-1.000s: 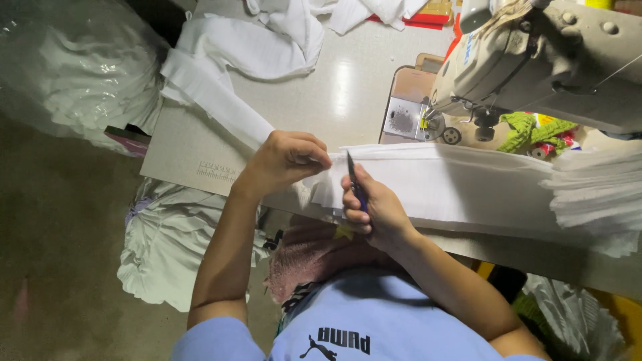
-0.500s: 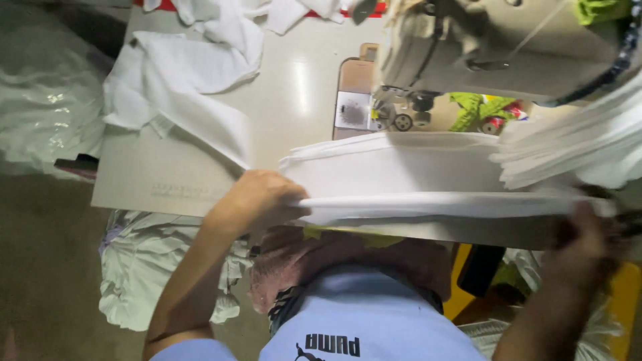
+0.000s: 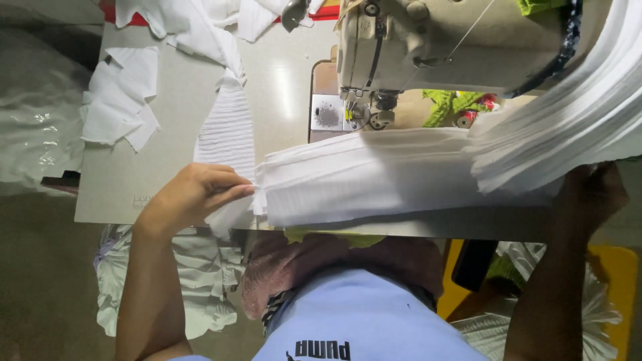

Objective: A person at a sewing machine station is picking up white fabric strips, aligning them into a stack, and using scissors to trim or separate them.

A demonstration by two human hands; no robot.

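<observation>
A long stack of white ribbed fabric strips lies across the near edge of the sewing table. My left hand pinches the stack's left end, thumb and fingers closed on the top strip. My right hand is under the raised right end of the stack, mostly hidden by the fanned layers it lifts. Behind the stack stands a beige sewing machine, its needle foot just beyond the fabric.
Loose white fabric pieces and a ribbed strip lie on the table's left and back. White cloth bundles sit on the floor at left. Green cloth is behind the machine.
The small tool in my right hand a second ago is gone from sight. My right hand moved far right and lifted the stack's end; my left hand slid to its left end.
</observation>
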